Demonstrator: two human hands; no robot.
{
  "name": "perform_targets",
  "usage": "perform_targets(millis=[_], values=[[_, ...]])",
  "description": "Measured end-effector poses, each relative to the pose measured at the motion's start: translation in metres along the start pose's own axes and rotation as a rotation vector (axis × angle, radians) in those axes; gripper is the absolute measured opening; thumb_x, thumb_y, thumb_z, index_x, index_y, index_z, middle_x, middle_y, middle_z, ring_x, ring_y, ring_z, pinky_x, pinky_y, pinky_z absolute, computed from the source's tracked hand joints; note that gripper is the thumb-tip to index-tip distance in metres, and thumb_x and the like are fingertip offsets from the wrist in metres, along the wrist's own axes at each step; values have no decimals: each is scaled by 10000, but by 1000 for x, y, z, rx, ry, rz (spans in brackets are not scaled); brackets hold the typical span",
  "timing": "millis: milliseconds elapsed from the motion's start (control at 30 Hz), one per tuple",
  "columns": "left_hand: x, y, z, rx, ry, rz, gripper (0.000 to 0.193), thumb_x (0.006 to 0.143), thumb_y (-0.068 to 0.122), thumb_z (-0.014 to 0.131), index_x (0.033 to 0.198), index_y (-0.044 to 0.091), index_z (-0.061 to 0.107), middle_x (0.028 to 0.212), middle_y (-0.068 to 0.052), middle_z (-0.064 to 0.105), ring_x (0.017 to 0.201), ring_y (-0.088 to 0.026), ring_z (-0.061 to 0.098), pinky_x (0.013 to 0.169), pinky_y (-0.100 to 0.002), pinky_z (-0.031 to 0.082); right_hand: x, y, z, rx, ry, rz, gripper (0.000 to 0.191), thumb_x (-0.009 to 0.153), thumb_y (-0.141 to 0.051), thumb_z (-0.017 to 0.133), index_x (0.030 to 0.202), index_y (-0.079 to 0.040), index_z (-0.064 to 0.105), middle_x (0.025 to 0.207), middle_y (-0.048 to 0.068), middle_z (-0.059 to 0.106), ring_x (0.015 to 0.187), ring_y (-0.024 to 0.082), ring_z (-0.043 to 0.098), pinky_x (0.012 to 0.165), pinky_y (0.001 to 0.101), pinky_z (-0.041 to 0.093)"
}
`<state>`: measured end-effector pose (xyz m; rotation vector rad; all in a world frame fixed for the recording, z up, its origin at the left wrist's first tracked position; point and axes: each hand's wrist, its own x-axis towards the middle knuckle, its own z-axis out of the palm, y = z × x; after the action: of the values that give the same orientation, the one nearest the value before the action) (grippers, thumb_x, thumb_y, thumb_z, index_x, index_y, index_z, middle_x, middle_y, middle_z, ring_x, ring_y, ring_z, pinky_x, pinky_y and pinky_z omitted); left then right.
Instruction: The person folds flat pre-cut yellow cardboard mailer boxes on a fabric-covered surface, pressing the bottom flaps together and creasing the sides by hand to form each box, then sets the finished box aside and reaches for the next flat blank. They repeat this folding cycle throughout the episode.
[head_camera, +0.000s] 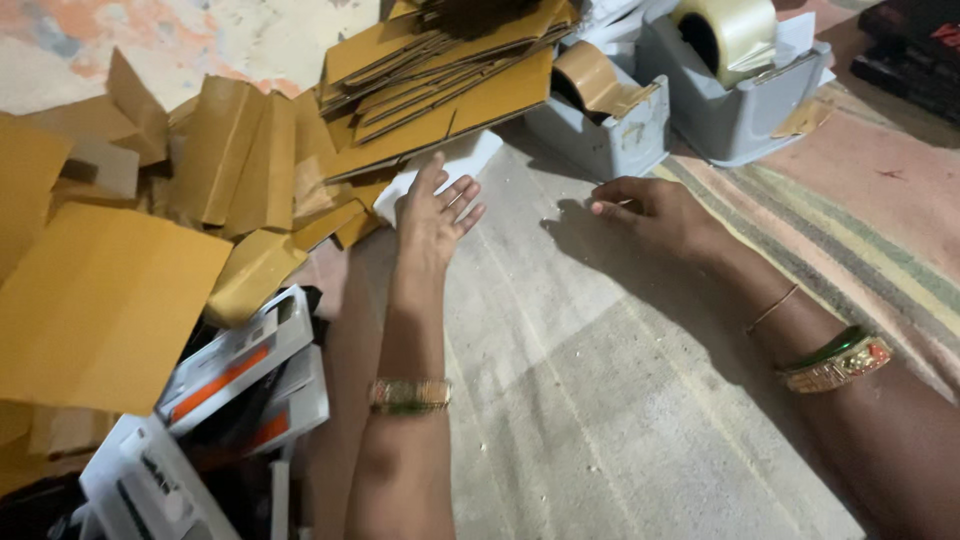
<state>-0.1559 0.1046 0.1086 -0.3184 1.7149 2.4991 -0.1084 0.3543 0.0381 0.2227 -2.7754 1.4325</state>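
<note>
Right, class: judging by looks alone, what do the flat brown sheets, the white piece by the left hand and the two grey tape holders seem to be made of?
Brown sheets: likely cardboard, matte, with creased folds and layered edges.
White piece under the left hand: probably paper or thin foam, smooth and dull; hard to tell.
Grey tape holders: seemingly moulded plastic, with an even colour and rounded corners.

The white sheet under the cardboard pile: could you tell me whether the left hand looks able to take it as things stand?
Probably yes. The left hand already lies open on the white sheet, with nothing between them, though the stack of flat cardboard overlaps its far edge and may pin it.
</note>
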Motion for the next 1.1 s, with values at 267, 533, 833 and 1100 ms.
perform_targets(millis=[267, 533, 833, 1100], values=[[33, 3, 62, -318, 118, 4, 651, 966, 305, 633, 1382, -142, 407, 1157, -268, 604, 962, -307, 698, 832, -389, 646, 11, 15, -5, -31, -35, -21, 417, 972, -420, 602, 1248, -125, 705, 1120, 121, 757, 1052, 261, 717, 921, 400, 559], [1, -51, 51, -365, 131, 255, 361, 915, 103, 663, 1226, -66, 594, 1048, -193, 663, 849, -237, 699, 769, -309, 636, 11, 17, -9, 301, -5, 86, 605, 1013, -524, 420, 1324, -53, 640, 1135, 191, 748, 1055, 303, 721, 939, 427, 570], [-115, -140, -1, 143, -202, -86, 420, 996, 330, 595, 902, -55, 735, 688, -144, 744, 505, -188, 706, 504, -330, 617, 2, 24, -10, 666, 42, -5, 482, 1018, -308, 550, 1374, 16, 575, 1180, 121, 708, 1037, 176, 665, 898, 318, 542], [-91, -93, -92, 876, 558, 1004, 430, 918, 192, 758, 1230, -58, 599, 1168, -177, 658, 1033, -225, 650, 897, -367, 542, 4, 24, -6, 686, 107, 60, 392, 1016, -184, 591, 1399, -106, 595, 1160, 25, 684, 1008, 124, 614, 806, 289, 505]])
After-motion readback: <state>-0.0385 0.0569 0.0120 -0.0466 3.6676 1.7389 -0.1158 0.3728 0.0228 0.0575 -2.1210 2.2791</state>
